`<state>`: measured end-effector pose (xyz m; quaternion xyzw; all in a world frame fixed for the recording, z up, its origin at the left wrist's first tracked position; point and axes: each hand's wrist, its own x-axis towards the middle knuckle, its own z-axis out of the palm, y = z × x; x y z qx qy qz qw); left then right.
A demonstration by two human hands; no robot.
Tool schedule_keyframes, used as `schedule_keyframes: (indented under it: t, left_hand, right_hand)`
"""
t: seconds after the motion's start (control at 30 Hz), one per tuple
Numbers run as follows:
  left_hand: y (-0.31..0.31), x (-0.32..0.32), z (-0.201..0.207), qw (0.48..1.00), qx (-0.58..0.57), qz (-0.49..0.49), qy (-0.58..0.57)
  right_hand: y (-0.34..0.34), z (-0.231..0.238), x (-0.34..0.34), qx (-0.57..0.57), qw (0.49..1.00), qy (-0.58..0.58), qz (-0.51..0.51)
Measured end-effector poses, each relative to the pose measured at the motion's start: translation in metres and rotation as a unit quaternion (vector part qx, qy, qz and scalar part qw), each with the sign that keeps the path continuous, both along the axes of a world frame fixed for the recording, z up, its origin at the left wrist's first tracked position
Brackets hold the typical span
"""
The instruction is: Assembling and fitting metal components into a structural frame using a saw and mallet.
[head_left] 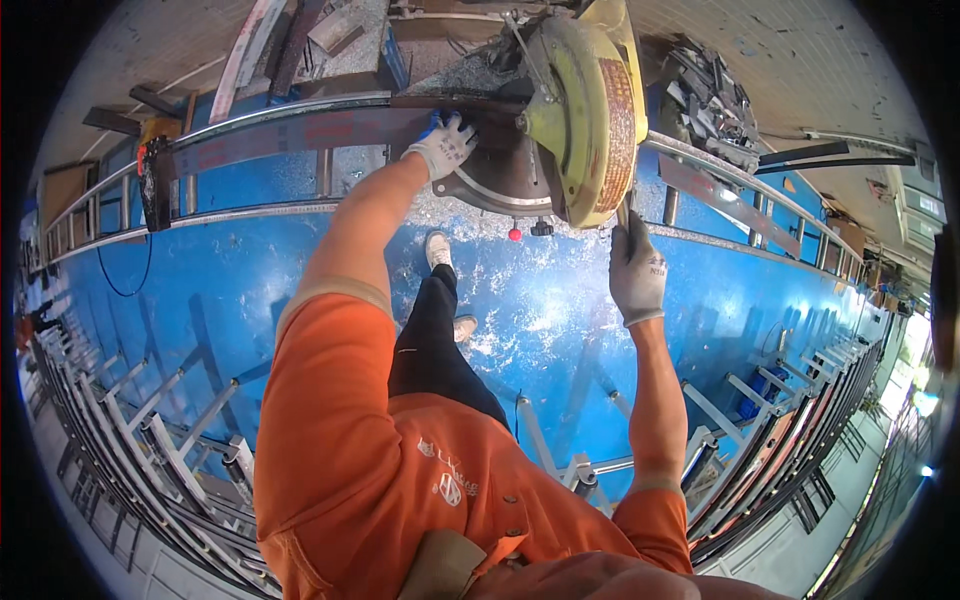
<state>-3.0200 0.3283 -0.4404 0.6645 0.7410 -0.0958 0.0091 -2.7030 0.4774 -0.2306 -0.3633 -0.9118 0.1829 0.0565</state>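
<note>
A mitre saw [590, 120] with a yellow-green blade guard stands ahead of me, its head over a round grey base [500, 185]. From the left, a long flat profile [300, 137] in dark film with reddish marks runs onto that base. My left hand [443, 147], in a white glove with blue fingertips, rests on the profile left of the guard, fingers spread. My right hand [638, 272], in a similar glove with darker fingers, is closed around the saw's handle [625, 213], near the guard's lower right. The blade is hidden inside the guard.
Roller rails [340, 205] extend to both sides of the saw; another filmed profile [730, 205] lies on the right. Offcuts [710, 100] are heaped behind it. Metal chips litter the blue floor [540, 310]. Racks of long bars [160, 450] stand behind me on both sides.
</note>
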Motion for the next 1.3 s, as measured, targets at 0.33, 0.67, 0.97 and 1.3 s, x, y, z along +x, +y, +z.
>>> schedule_keyframes:
  t: [0.33,0.67,0.97,1.3]
  left_hand:
    - [0.003,0.001,-0.012,0.999,0.036,-0.003,0.0]
    - [0.004,0.003,-0.01,0.999,0.018,-0.015,0.029]
    - [0.003,0.003,-0.005,0.998,0.018,-0.032,0.054]
    - [0.004,-0.001,-0.005,0.999,-0.018,-0.024,0.028]
  right_hand:
    - [-0.015,-0.099,0.01,-0.051,0.995,0.058,-0.057]
    - [-0.016,-0.108,0.009,-0.063,0.993,0.077,-0.062]
    - [-0.005,-0.053,0.009,-0.072,0.995,0.055,-0.033]
    - [-0.004,-0.047,0.006,-0.051,0.998,0.031,-0.029]
